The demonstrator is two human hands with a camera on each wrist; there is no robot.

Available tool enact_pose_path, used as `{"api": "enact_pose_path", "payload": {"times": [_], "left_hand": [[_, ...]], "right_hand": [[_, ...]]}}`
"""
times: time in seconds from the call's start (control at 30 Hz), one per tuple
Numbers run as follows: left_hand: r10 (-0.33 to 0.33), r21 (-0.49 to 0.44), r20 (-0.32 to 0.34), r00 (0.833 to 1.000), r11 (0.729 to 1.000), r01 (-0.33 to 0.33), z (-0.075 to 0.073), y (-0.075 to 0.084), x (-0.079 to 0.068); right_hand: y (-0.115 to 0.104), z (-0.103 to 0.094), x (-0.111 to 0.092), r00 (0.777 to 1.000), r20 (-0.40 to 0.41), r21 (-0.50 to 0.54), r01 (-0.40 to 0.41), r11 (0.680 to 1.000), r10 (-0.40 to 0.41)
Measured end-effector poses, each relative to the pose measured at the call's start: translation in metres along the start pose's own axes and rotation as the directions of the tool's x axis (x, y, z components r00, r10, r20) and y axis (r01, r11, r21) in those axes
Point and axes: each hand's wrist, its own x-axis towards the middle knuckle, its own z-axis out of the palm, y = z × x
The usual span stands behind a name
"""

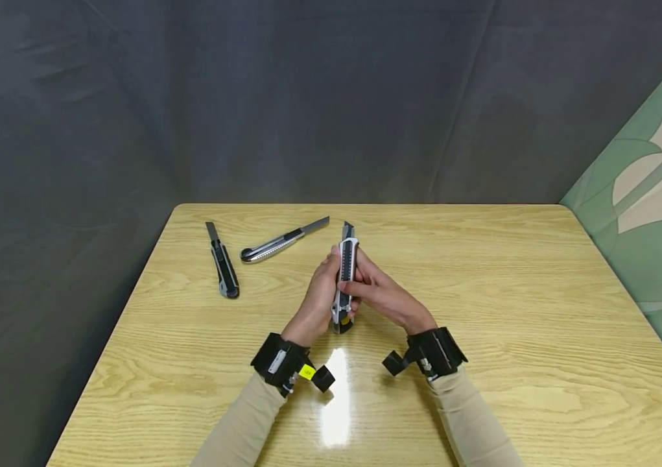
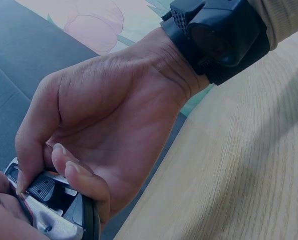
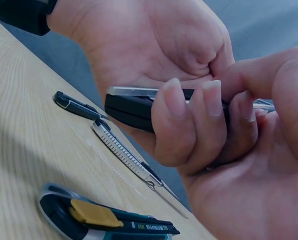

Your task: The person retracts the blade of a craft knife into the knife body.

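Observation:
Both hands hold a silver-and-black utility knife (image 1: 348, 259) upright over the table, its short blade pointing away. My left hand (image 1: 320, 295) grips it from the left side. My right hand (image 1: 391, 298) holds it from the right, thumb across its front. In the left wrist view, the right hand (image 2: 108, 120) has its thumb on the black slider and its fingertips curled round the edge. In the right wrist view, curled fingers (image 3: 176, 120) wrap the knife's dark handle end (image 3: 128, 110), with the left palm (image 3: 154, 45) behind. Some left fingers are hidden.
Two knives lie left on the wooden table (image 1: 511, 292): a black-and-grey one (image 1: 224, 269) and a silver one (image 1: 272, 248), both blades out. The right wrist view also shows a black-and-teal knife with a yellow piece (image 3: 96, 214). Dark cloth (image 1: 331, 97) hangs behind.

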Motion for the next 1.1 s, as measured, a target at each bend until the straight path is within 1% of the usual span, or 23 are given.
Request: {"api": "enact_pose_path", "payload": {"times": [0.23,0.53,0.67,0.9,1.1], "left_hand": [[-0.002,-0.009,0.005,1.000,1.000,0.002,0.0002,-0.0002,0.0010],[-0.001,-0.017,0.012,1.000,1.000,0.001,0.0006,-0.0022,0.0021],[-0.006,-0.019,0.007,1.000,1.000,0.006,0.0009,-0.0023,0.0020],[-0.016,-0.013,-0.010,1.000,1.000,0.015,0.0006,-0.0015,0.0009],[-0.013,-0.010,-0.011,1.000,1.000,0.013,0.0004,-0.0012,0.0003]], "right_hand": [[0.0006,-0.0007,0.0008,1.000,-0.008,-0.013,0.007,1.000,-0.007],[0.0011,-0.0020,-0.0006,1.000,-0.008,-0.026,-0.003,1.000,0.003],[0.0016,-0.0022,-0.0007,1.000,-0.004,-0.019,-0.002,1.000,0.002],[0.0014,-0.0010,-0.0008,1.000,0.001,-0.046,0.004,0.999,-0.004],[0.0011,0.0001,-0.0016,1.000,0.000,-0.036,0.002,0.999,-0.002]]}}
